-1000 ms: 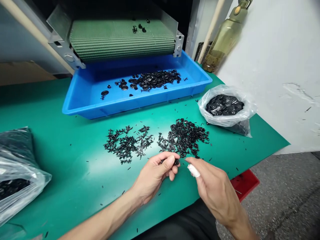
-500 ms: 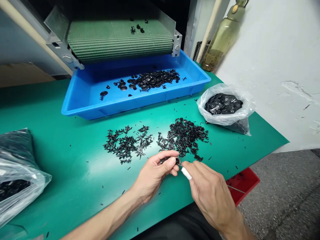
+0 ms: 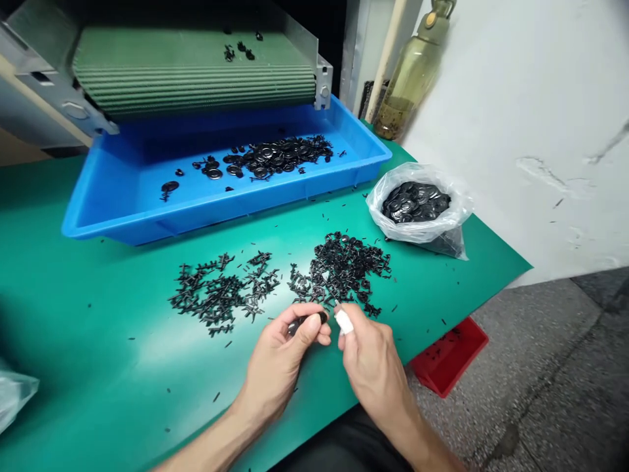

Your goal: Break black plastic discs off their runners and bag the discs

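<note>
My left hand [image 3: 287, 341] is closed around small black round plastic parts [image 3: 298, 324], pinched between thumb and fingers. Fingers hide much of them, so I cannot tell how many there are. Just to the right, my right hand [image 3: 371, 354] grips a small thin-tipped blade-like tool [image 3: 344, 321] with a white wrapped part. Its tip points up and away, apart from the parts in my left hand. Beyond my hands lies a heap of small black plastic pieces [image 3: 346, 262]. A looser pile of black branched sprue bits [image 3: 221, 292] spreads to the left.
A blue tray [image 3: 162, 226] holding black discs stands under a green conveyor belt [image 3: 196, 72]. To the right are an open clear bag [image 3: 417, 229] of black discs, a bottle [image 3: 410, 72] and a red bin [image 3: 449, 360] below the table edge. Another plastic bag [image 3: 14, 396] shows at left.
The tool's tip was at the black parts and has come away, now pointing upward. My hands sit slightly apart. The whole view has shifted, with the scene sliding left.
</note>
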Available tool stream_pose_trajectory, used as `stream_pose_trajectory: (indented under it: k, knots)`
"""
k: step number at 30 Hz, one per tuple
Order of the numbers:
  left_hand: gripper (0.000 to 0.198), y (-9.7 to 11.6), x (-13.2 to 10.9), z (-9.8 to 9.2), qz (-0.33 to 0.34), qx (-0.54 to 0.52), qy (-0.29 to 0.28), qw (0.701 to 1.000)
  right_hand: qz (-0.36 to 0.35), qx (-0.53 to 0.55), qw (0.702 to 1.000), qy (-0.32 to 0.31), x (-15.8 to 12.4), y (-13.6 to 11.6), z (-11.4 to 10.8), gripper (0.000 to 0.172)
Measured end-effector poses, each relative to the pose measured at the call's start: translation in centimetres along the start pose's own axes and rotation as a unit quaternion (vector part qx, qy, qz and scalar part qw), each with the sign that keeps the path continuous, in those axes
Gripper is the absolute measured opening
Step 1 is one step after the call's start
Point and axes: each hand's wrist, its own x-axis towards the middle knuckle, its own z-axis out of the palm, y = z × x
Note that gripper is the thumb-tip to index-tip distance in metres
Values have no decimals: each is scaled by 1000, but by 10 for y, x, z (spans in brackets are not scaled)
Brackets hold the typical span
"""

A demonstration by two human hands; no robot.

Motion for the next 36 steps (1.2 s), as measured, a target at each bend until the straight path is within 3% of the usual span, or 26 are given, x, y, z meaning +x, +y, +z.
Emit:
stream_pose_trajectory:
  k: [6,10,18,24,28,32,36]
  knots:
    - [22,7,2,2,-24,-63,-23,997,2,-71,994,85,17,30,-33,29]
    - [19,14,4,4,-36,-86,-37,995,4,-97,994,46,38,47,-48,30]
    - [19,12,4,3,-33,-115,-55,991,-61,-68,994,-57,52,48,-48,17]
    - [16,12,5,2,-32,-121,-68,990,-113,-61,990,-58,38,38,-40,25]
    - [18,14,4,2,-36,-124,-61,990,-139,-65,984,-94,35,32,-39,42]
    - [24,16,4,3,-42,-120,-59,990,-146,-84,982,-90,33,27,-40,34]
    - [16,18,4,4,-37,-115,-74,990,-152,-84,982,-77,31,31,-40,35]
